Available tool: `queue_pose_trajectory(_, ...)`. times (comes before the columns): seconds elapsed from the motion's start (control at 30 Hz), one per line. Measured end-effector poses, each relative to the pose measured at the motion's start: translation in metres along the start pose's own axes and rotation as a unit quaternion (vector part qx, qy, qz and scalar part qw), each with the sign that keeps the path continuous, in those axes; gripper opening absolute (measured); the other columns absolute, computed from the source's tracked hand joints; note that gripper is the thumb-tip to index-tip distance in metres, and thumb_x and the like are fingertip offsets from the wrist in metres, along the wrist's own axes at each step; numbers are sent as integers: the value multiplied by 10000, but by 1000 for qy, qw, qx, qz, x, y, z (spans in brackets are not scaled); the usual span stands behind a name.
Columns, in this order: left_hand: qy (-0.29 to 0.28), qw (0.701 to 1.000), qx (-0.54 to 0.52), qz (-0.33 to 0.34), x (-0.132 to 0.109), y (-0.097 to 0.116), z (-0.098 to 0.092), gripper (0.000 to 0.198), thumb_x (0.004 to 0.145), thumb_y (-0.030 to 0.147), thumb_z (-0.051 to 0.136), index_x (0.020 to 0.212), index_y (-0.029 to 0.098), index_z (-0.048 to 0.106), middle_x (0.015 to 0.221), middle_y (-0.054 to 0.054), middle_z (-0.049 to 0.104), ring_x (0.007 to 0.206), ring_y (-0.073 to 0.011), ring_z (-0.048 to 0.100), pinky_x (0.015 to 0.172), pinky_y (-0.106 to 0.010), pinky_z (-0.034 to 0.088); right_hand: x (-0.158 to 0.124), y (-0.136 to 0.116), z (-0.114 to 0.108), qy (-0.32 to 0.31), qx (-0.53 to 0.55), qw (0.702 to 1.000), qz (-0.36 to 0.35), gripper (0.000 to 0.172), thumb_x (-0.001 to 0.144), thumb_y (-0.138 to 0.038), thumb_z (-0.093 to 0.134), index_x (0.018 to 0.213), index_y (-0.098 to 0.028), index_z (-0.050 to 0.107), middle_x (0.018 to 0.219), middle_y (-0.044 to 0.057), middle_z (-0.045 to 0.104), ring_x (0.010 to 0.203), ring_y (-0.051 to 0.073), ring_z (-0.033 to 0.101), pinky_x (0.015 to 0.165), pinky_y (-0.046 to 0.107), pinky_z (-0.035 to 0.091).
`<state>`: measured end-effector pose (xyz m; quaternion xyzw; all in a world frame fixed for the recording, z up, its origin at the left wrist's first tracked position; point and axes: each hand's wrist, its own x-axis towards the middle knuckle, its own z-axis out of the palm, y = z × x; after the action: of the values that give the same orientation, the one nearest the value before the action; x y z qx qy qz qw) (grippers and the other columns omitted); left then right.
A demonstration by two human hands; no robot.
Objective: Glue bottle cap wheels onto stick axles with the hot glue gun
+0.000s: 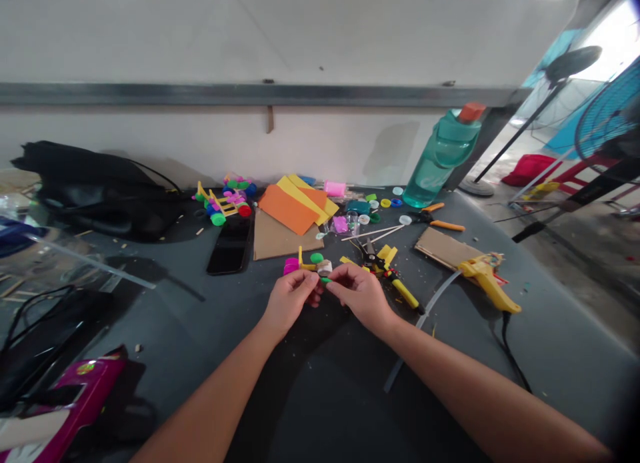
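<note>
My left hand (289,299) and my right hand (363,295) meet over the dark table, fingers closed in pinches. Between the fingertips shows a small green piece (325,280), which looks like a bottle cap. The right thumb and forefinger grip it; what the left fingers pinch is hidden. Just beyond the hands is a small assembly with a yellow stick (301,256), a magenta round part (291,266) and a white cap (325,267). A green cap (317,257) lies behind it. Yellow-handled pliers (400,289) rest near my right hand.
A yellow glue gun (483,276) with a long clear glue stick lies right, by cardboard (443,249). Behind are orange paper (287,208), loose caps, a teal bottle (440,159) and orange-handled pliers (447,225). Leftward are a phone (229,247), toy cars (225,203) and a black bag (100,189).
</note>
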<state>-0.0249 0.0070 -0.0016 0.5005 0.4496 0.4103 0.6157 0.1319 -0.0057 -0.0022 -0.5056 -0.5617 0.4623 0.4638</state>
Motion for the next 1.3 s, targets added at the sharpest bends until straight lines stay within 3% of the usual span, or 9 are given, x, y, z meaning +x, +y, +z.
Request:
queue_pose_trajectory(0.43, -33, 999, 3, -6, -2, 3, 1, 219, 715, 352, 661, 718, 138, 618, 614, 4, 586, 559, -100, 531, 558, -236, 456, -1, 5, 2, -3, -69, 996, -48, 166, 711, -216, 617, 876, -204, 620, 774, 9, 630, 664, 132, 563, 611, 250, 461)
queue_pose_trajectory(0.93, -28, 999, 22, 0, -2, 4, 1, 197, 703, 334, 666, 681, 143, 619, 600, 13, 574, 544, -96, 510, 553, -231, 449, -4, 1, 2, -1, -124, 989, -85, 162, 734, -208, 611, 889, -229, 655, 768, 14, 633, 672, 146, 571, 600, 250, 452)
queue_pose_trajectory(1.17, -21, 1000, 13, -8, -1, 3, 1, 205, 693, 338, 674, 741, 142, 642, 636, 4, 596, 566, -103, 536, 545, -228, 456, -3, 3, 1, 6, -105, 991, -83, 154, 729, -209, 609, 877, -222, 652, 788, 18, 640, 663, 139, 569, 596, 252, 458)
queue_pose_trajectory(1.3, -20, 999, 31, 5, -1, 1, 0, 193, 702, 328, 668, 741, 141, 644, 631, 7, 593, 562, -102, 537, 547, -229, 463, -1, 3, 1, -8, -47, 998, -46, 175, 725, -247, 614, 895, -208, 635, 791, 18, 648, 664, 135, 585, 598, 252, 466)
